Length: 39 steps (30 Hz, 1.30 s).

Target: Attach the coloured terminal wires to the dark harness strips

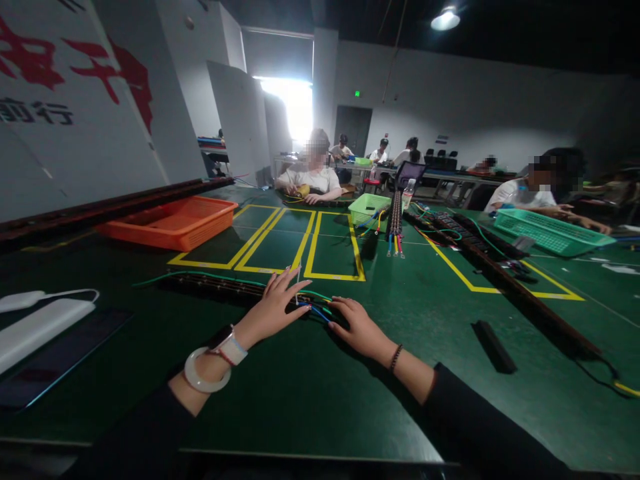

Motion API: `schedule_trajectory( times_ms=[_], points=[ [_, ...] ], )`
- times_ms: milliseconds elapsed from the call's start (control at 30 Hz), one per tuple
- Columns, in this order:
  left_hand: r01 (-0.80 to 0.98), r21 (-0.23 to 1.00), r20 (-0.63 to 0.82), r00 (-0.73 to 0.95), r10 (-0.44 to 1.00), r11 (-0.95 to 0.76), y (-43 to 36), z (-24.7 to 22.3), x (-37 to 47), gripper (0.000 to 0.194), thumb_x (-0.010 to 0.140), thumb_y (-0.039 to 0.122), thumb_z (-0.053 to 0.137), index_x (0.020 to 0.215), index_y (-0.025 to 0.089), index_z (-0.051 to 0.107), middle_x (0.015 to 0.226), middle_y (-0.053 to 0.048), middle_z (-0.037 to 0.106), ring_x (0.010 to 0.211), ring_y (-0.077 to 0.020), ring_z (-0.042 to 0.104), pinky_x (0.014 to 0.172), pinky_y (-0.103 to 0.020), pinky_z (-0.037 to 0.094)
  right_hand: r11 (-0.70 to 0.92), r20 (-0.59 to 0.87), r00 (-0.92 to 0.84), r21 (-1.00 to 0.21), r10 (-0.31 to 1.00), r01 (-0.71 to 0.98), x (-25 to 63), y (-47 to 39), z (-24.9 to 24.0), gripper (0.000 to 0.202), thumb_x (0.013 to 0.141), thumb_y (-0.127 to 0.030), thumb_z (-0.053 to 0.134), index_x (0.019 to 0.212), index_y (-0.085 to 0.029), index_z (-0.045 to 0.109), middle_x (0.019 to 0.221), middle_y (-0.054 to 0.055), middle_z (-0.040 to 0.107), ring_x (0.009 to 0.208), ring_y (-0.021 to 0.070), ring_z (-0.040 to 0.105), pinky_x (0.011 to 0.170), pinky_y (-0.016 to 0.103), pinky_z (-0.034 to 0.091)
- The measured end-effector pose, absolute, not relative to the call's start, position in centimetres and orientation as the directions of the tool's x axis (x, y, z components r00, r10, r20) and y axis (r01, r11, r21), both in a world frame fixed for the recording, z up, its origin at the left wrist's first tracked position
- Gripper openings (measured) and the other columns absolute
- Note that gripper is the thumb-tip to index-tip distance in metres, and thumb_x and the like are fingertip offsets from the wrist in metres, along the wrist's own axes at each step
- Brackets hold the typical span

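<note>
A long dark strip (215, 285) with rows of metal contacts lies on the green table, colored wires coming out of its right end. My left hand (273, 310) rests over that end, its fingers spread and its thumb apart from them. A thin white strip, which looks like a cable tie (299, 293), stands up between the left thumb and fingers, around or beside the bundle; I cannot tell which. Blue, green and yellow wires (320, 311) run into my right hand (363, 330), whose thumb and fingers close around them. The wire ends are hidden by this hand.
An orange basket (183, 227) sits at the back left. A white power bank (45, 333) and a phone (65, 363) lie at the left. Another wired strip (525, 293) and a short black piece (494, 347) are at the right. Co-workers sit across the table near green baskets (550, 233).
</note>
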<state>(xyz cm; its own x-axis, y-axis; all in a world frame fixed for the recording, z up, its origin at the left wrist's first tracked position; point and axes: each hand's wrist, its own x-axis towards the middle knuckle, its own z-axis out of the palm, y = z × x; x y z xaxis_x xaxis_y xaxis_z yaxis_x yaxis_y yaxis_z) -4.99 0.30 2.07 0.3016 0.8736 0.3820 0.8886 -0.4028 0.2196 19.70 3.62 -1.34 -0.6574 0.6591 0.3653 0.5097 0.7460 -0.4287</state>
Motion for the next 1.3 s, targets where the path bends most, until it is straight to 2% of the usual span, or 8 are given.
schedule_trajectory(
  times_ms=[133, 533, 733, 967, 1300],
  points=[
    [0.894, 0.143, 0.437, 0.328, 0.837, -0.425, 0.7, 1.9, -4.1, 0.048, 0.088, 0.047, 0.046, 0.133, 0.032, 0.043, 0.154, -0.002, 0.012, 0.142, -0.0249, 0.010, 0.115, -0.050, 0.011, 0.744, 0.365, -0.654, -0.426, 0.662, 0.515, 19.7, 3.6, -1.3, 0.044, 0.086, -0.033, 0.056, 0.127, -0.018, 0.050, 0.133, 0.012, 0.049, 0.123, 0.0241, 0.043, 0.107, 0.045, 0.031],
    [0.887, 0.131, 0.433, 0.350, 0.831, -0.442, 0.8, 1.0, -4.2, 0.042, 0.089, 0.047, 0.043, 0.123, 0.024, 0.053, 0.150, -0.007, 0.023, 0.140, -0.0244, 0.016, 0.115, -0.051, 0.013, 0.750, 0.368, -0.657, -0.395, 0.658, 0.530, 19.5, 3.5, -1.0, 0.041, 0.086, -0.031, 0.057, 0.124, -0.017, 0.051, 0.130, 0.013, 0.051, 0.121, 0.0237, 0.045, 0.106, 0.044, 0.033],
    [0.885, 0.147, 0.429, 0.345, 0.835, -0.442, 0.6, 1.0, -4.0, 0.044, 0.089, 0.048, 0.042, 0.124, 0.023, 0.052, 0.149, -0.008, 0.026, 0.140, -0.0235, 0.017, 0.115, -0.050, 0.012, 0.754, 0.372, -0.657, -0.378, 0.655, 0.538, 19.5, 3.5, -1.1, 0.039, 0.087, -0.031, 0.056, 0.123, -0.018, 0.053, 0.129, 0.013, 0.051, 0.120, 0.0235, 0.046, 0.104, 0.045, 0.034],
    [0.897, 0.116, 0.416, 0.347, 0.841, -0.427, 0.7, 0.6, -3.7, 0.052, 0.087, 0.055, 0.040, 0.125, 0.022, 0.050, 0.149, -0.010, 0.025, 0.140, -0.0250, 0.017, 0.115, -0.051, 0.010, 0.748, 0.380, -0.646, -0.291, 0.662, 0.596, 19.3, 3.6, -1.5, 0.042, 0.088, -0.034, 0.051, 0.127, -0.018, 0.050, 0.131, 0.011, 0.052, 0.126, 0.0239, 0.043, 0.110, 0.049, 0.023],
    [0.909, 0.104, 0.414, 0.330, 0.848, -0.405, 1.0, 0.3, -3.4, 0.060, 0.082, 0.064, 0.039, 0.117, 0.017, 0.055, 0.145, -0.014, 0.032, 0.140, -0.0285, 0.017, 0.113, -0.054, 0.006, 0.734, 0.354, -0.646, -0.258, 0.676, 0.628, 19.3, 3.8, -1.9, 0.053, 0.090, -0.047, 0.047, 0.132, -0.016, 0.045, 0.135, 0.012, 0.049, 0.130, 0.0253, 0.037, 0.111, 0.050, 0.019]
  ],
)
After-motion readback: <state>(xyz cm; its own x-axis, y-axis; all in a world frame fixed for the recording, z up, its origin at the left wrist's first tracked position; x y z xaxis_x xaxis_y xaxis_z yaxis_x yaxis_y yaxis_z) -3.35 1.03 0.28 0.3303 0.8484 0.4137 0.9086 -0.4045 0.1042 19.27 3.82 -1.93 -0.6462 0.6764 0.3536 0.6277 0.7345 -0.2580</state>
